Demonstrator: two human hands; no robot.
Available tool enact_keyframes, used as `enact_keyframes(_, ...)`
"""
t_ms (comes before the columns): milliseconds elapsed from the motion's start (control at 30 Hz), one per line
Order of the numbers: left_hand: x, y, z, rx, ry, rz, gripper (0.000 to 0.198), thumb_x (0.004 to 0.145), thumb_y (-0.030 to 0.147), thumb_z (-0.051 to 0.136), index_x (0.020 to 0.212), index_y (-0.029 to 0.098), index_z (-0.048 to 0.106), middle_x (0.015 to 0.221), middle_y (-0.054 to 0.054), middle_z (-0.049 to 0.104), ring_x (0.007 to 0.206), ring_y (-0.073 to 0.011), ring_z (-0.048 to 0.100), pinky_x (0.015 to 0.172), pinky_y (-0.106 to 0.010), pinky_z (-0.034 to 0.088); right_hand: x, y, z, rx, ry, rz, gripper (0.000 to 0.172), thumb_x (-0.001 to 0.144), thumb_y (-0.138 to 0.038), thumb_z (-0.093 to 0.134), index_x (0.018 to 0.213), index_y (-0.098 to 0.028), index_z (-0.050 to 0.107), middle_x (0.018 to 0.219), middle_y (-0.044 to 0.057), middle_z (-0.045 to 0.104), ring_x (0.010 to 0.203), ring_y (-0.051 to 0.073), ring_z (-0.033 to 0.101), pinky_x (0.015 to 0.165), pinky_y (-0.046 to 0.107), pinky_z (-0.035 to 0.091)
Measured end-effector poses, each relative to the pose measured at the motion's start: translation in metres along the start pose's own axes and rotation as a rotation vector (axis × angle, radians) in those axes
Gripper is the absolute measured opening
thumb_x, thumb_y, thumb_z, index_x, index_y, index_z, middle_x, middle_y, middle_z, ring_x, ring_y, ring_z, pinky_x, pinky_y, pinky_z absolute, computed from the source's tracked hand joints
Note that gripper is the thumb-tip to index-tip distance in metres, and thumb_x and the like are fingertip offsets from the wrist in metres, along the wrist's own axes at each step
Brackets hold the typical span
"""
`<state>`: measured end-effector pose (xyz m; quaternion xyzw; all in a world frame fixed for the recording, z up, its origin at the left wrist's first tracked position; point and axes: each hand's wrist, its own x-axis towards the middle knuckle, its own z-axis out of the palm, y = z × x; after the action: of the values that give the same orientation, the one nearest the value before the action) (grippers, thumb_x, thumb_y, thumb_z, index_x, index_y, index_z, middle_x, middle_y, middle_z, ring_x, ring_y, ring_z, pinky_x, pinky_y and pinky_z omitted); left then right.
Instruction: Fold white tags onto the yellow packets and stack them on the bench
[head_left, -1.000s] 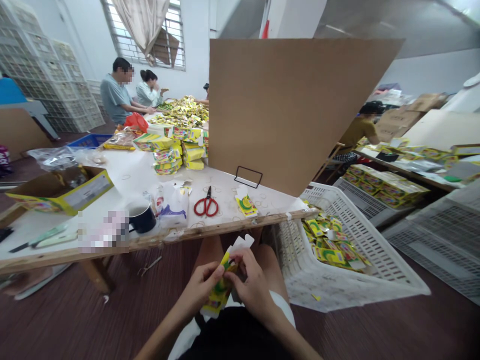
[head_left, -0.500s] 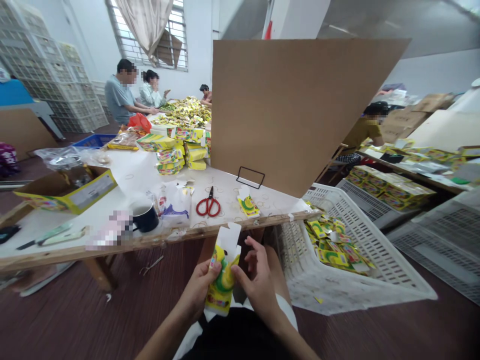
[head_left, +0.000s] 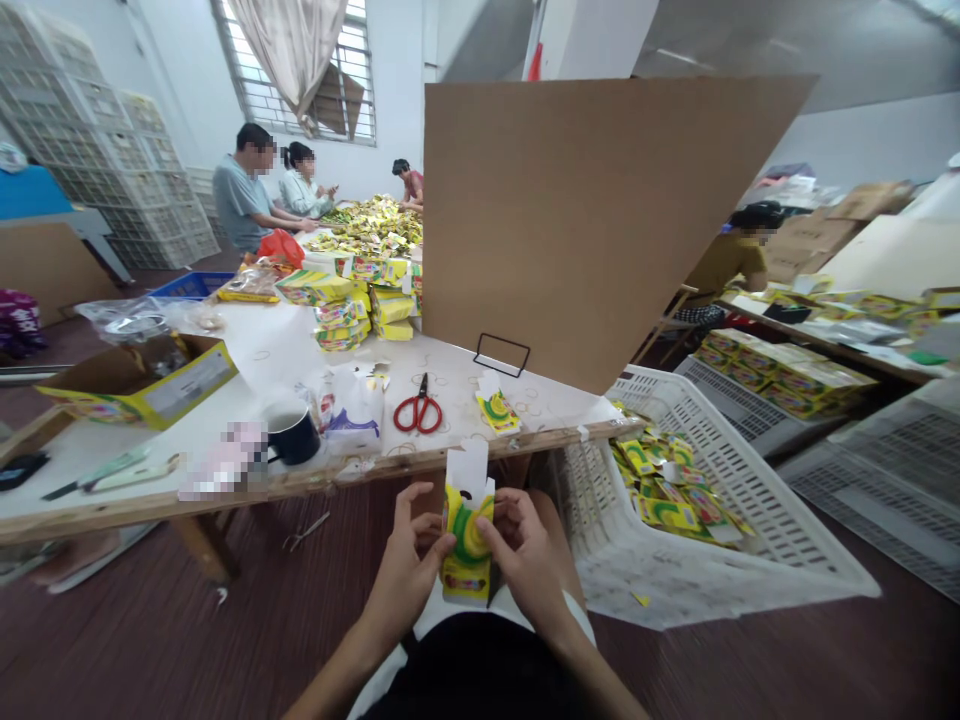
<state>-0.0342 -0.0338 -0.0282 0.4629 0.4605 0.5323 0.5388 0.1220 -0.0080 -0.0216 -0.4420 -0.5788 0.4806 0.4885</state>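
Observation:
A small yellow and green printed carton (head_left: 466,575) is upright between my hands above my lap, its white top flap raised. My left hand (head_left: 411,560) grips its left edge, thumb near the front, with the index finger lifted away. On the opposite edge, my right hand (head_left: 523,553) pinches the carton with the thumb on the printed face and fingers behind. Beyond it, another such carton (head_left: 496,410) lies on the table next to red-handled scissors (head_left: 418,412).
A white plastic basket (head_left: 720,590) holding many flat yellow cartons stands at my right. On the table are a dark mug (head_left: 294,440), stacked yellow boxes (head_left: 341,320), a cut-open box (head_left: 172,390) and an upright cardboard sheet (head_left: 585,220). Co-workers sit farther back.
The carton has shifted slightly right and turned more upright. My right hand has closed onto its right edge, while my left hand's grip has loosened, with the index finger raised.

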Motion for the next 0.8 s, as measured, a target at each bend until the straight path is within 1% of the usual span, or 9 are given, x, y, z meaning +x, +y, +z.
enact_keyframes(67,-0.001,0.003,0.0,-0.033,-0.061,0.007,0.058,0.082,0.026,0.058,0.13,0.024,0.024,0.093,-0.005,0.065,0.087,-0.0206,0.066,0.08,-0.034,0.05,0.0,-0.006,-0.003,0.047,-0.026,-0.034,0.03,0.081,-0.032,0.061,0.106,-0.02,0.05,0.091,0.006,0.063,0.074,0.017,0.062,0.068,0.03,0.053)
enact_keyframes(167,-0.002,0.01,0.001,-0.096,-0.156,-0.01,0.062,0.083,0.025,0.057,0.134,0.025,0.022,0.099,-0.007,0.065,0.091,-0.0213,0.065,0.082,-0.034,0.048,0.001,-0.017,-0.01,0.022,-0.107,-0.064,0.037,0.081,-0.03,0.061,0.115,-0.021,0.05,0.094,0.006,0.062,0.077,0.017,0.061,0.072,0.03,0.053)
enact_keyframes(267,-0.003,0.017,0.0,-0.15,-0.233,-0.043,0.059,0.082,0.025,0.061,0.131,0.025,0.029,0.104,-0.008,0.065,0.093,-0.0214,0.064,0.082,-0.033,0.048,0.003,-0.022,-0.016,0.031,-0.198,-0.055,0.038,0.082,-0.03,0.059,0.119,-0.022,0.049,0.09,0.004,0.062,0.08,0.017,0.062,0.074,0.03,0.051)
enact_keyframes(400,-0.005,0.021,-0.002,-0.187,-0.282,-0.05,0.038,0.078,0.024,0.065,0.11,0.023,0.044,0.104,-0.007,0.065,0.091,-0.0205,0.063,0.076,-0.029,0.048,0.005,-0.022,-0.022,-0.016,-0.286,-0.025,0.032,0.084,-0.029,0.056,0.114,-0.022,0.051,0.084,0.002,0.063,0.078,0.017,0.061,0.07,0.028,0.049)
enact_keyframes(500,-0.006,0.022,-0.003,-0.221,-0.335,-0.058,0.032,0.078,0.023,0.066,0.103,0.023,0.045,0.1,-0.006,0.065,0.091,-0.0202,0.063,0.076,-0.028,0.047,0.008,-0.026,-0.026,-0.118,-0.359,-0.03,0.023,0.084,-0.029,0.057,0.106,-0.021,0.055,0.08,0.0,0.063,0.073,0.015,0.059,0.065,0.024,0.047)
enact_keyframes(600,-0.007,0.02,-0.002,-0.235,-0.38,-0.064,0.032,0.078,0.023,0.066,0.102,0.022,0.045,0.098,-0.006,0.065,0.092,-0.0209,0.063,0.077,-0.029,0.047,0.011,-0.032,-0.027,-0.174,-0.43,-0.063,0.014,0.087,-0.029,0.053,0.09,-0.019,0.062,0.08,0.001,0.064,0.074,0.015,0.059,0.066,0.024,0.046)
enact_keyframes(667,-0.008,0.017,-0.001,-0.234,-0.385,-0.068,0.035,0.077,0.023,0.067,0.103,0.022,0.043,0.097,-0.006,0.066,0.088,-0.0205,0.065,0.073,-0.028,0.047,0.012,-0.033,-0.026,-0.202,-0.4,-0.114,0.018,0.088,-0.028,0.051,0.082,-0.018,0.065,0.08,0.002,0.064,0.076,0.016,0.059,0.069,0.025,0.046)
enact_keyframes(733,-0.008,0.016,0.0,-0.23,-0.341,-0.056,0.048,0.077,0.023,0.068,0.113,0.025,0.037,0.097,-0.006,0.066,0.083,-0.0198,0.066,0.072,-0.028,0.048,0.012,-0.032,-0.023,-0.22,-0.317,-0.169,0.019,0.088,-0.027,0.051,0.08,-0.018,0.065,0.081,0.003,0.064,0.078,0.016,0.06,0.072,0.026,0.047)
enact_keyframes(800,-0.007,0.015,0.0,-0.21,-0.288,-0.036,0.065,0.078,0.023,0.067,0.127,0.028,0.025,0.1,-0.007,0.066,0.085,-0.0202,0.067,0.074,-0.03,0.048,0.012,-0.028,-0.021,-0.182,-0.215,-0.187,0.015,0.087,-0.027,0.053,0.096,-0.019,0.062,0.086,0.004,0.063,0.08,0.017,0.06,0.073,0.027,0.048)
